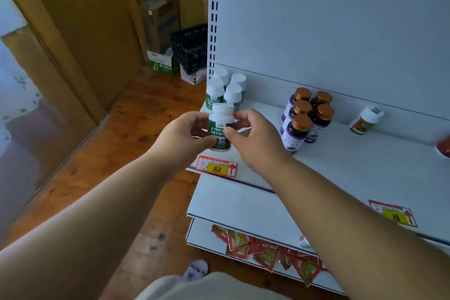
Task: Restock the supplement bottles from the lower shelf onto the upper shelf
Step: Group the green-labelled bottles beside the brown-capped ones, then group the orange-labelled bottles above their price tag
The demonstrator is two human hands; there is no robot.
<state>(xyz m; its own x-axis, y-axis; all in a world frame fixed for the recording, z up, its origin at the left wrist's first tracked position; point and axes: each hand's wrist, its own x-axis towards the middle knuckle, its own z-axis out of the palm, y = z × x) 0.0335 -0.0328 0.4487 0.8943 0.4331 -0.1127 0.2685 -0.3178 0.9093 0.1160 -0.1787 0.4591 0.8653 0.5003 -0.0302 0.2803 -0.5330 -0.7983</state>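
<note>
Head-worn wide-angle view, looking forward and down at a white shelf unit.

The single camera sits above and behind both forearms, which reach in from the bottom edge toward the upper shelf point(341, 153), close in front. It faces the unit's left end, so the wooden floor point(136, 129) and a black crate point(190, 48) fill the left side. Straight lines bow near the frame edges.

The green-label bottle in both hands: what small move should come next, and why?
Probably lower the green-label bottle onto the upper shelf, just in front of the four matching bottles. Left hand and right hand hold it upright above that free front spot.
</note>
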